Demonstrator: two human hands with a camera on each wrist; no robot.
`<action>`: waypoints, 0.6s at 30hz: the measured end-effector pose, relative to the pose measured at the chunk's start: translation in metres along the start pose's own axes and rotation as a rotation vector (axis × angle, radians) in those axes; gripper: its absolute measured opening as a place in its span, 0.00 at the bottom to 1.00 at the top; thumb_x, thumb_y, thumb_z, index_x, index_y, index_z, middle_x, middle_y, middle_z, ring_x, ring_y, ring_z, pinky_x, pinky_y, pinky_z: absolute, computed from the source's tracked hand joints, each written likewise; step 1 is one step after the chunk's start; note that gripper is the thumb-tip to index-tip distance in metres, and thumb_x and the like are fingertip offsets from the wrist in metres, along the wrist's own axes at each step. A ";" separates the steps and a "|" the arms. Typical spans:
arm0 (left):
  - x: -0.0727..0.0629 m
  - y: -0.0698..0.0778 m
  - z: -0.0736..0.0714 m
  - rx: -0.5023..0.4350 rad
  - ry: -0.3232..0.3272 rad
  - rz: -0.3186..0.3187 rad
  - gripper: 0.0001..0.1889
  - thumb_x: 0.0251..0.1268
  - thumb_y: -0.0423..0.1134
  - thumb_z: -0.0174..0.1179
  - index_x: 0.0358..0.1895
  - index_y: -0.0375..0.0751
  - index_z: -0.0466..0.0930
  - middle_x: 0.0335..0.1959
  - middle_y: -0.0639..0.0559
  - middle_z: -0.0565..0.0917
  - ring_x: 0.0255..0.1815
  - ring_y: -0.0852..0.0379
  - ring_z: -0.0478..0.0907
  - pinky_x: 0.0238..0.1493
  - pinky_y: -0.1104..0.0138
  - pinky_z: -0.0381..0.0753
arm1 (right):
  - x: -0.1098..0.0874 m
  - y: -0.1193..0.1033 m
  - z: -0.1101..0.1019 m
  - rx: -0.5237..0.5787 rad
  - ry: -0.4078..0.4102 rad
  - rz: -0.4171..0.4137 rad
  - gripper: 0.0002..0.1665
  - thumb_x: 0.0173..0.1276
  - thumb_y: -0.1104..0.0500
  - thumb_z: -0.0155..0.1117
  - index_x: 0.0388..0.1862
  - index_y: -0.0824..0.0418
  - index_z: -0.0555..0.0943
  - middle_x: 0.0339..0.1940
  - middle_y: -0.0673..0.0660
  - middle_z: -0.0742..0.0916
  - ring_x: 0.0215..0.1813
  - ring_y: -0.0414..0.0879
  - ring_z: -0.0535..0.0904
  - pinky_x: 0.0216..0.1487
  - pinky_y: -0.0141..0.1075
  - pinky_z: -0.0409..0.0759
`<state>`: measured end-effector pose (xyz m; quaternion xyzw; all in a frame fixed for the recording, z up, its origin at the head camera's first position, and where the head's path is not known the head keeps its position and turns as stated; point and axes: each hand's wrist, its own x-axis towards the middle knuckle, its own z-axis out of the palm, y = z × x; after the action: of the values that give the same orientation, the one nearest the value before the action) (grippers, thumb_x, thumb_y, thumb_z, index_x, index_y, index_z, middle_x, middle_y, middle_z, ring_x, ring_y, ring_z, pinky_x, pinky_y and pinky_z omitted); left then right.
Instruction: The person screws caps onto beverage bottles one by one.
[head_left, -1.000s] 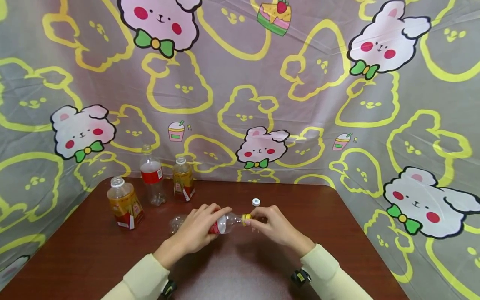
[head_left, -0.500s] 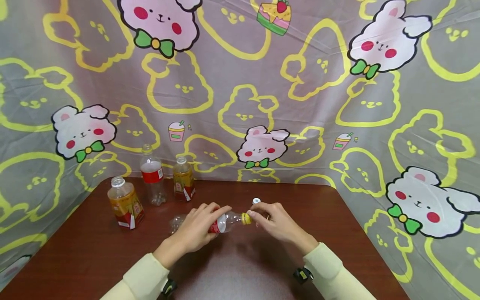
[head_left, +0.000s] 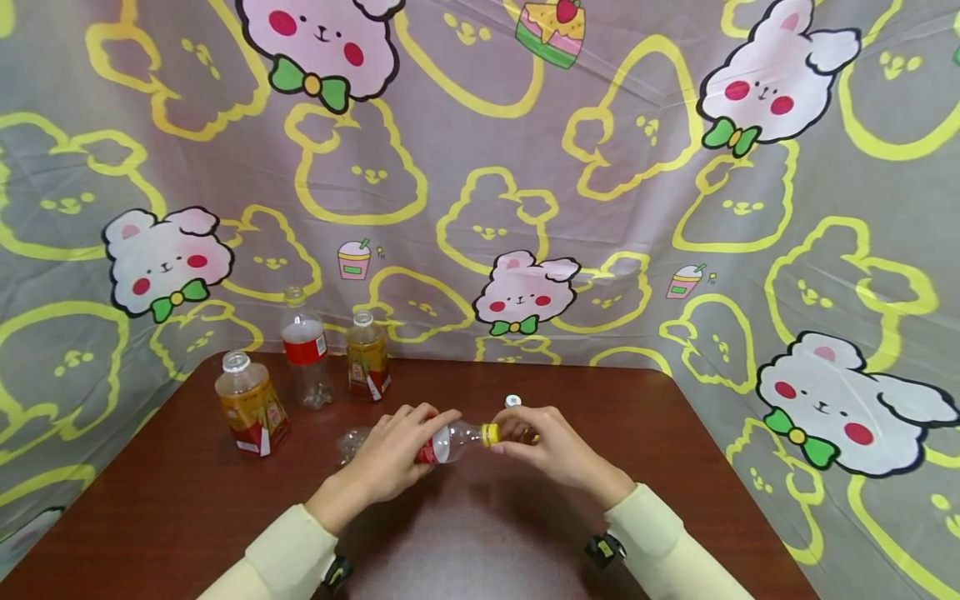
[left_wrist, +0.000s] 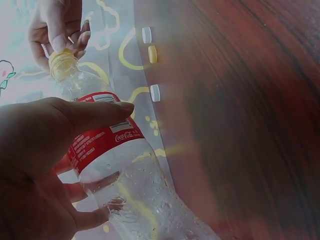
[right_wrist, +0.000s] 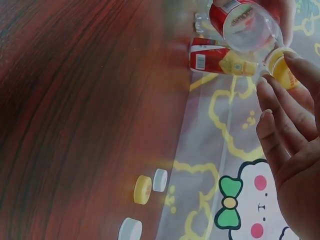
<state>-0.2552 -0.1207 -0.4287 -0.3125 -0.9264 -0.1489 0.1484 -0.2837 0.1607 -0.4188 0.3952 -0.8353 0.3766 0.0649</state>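
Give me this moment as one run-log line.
left hand: grips bottle | right hand: at bottle's yellow cap | on table: white cap, second white cap, second yellow cap

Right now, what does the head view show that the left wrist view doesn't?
Only the head view: a nearer orange-labelled plastic bottle, a farther orange-labelled plastic bottle and a tall, red-banded clear plastic bottle, standing.

Only the left wrist view: a second loose, round white cap.

Both: the left hand gripping a red-labelled clear plastic bottle, the right hand at its yellow cap, the first white cap, and the brown table.
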 end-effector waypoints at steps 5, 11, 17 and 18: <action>0.001 0.002 -0.001 -0.001 0.012 0.010 0.42 0.50 0.37 0.80 0.72 0.53 0.73 0.55 0.50 0.79 0.55 0.46 0.75 0.50 0.46 0.77 | 0.000 0.000 0.001 0.018 -0.027 0.030 0.09 0.73 0.51 0.69 0.46 0.52 0.85 0.30 0.44 0.88 0.30 0.40 0.83 0.33 0.35 0.83; 0.003 0.005 -0.001 -0.002 0.017 0.035 0.42 0.50 0.38 0.81 0.72 0.53 0.73 0.55 0.49 0.79 0.55 0.45 0.76 0.49 0.46 0.77 | 0.000 0.000 0.006 -0.038 -0.018 0.056 0.20 0.82 0.45 0.53 0.28 0.46 0.81 0.16 0.45 0.81 0.20 0.36 0.74 0.23 0.31 0.72; 0.003 0.006 -0.001 -0.002 0.011 0.032 0.41 0.51 0.38 0.80 0.72 0.54 0.72 0.55 0.50 0.79 0.56 0.45 0.76 0.50 0.46 0.78 | -0.001 -0.002 0.003 -0.140 0.020 0.128 0.30 0.83 0.42 0.47 0.17 0.43 0.78 0.10 0.38 0.75 0.16 0.33 0.70 0.21 0.32 0.71; 0.003 0.006 -0.001 -0.004 0.012 0.030 0.41 0.52 0.39 0.80 0.72 0.54 0.72 0.54 0.50 0.79 0.56 0.45 0.76 0.50 0.46 0.77 | -0.001 -0.003 0.001 -0.149 0.025 0.133 0.29 0.83 0.42 0.48 0.18 0.43 0.78 0.11 0.40 0.77 0.17 0.34 0.71 0.21 0.33 0.71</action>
<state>-0.2533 -0.1147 -0.4258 -0.3257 -0.9203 -0.1506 0.1557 -0.2808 0.1592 -0.4185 0.3282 -0.8846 0.3217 0.0793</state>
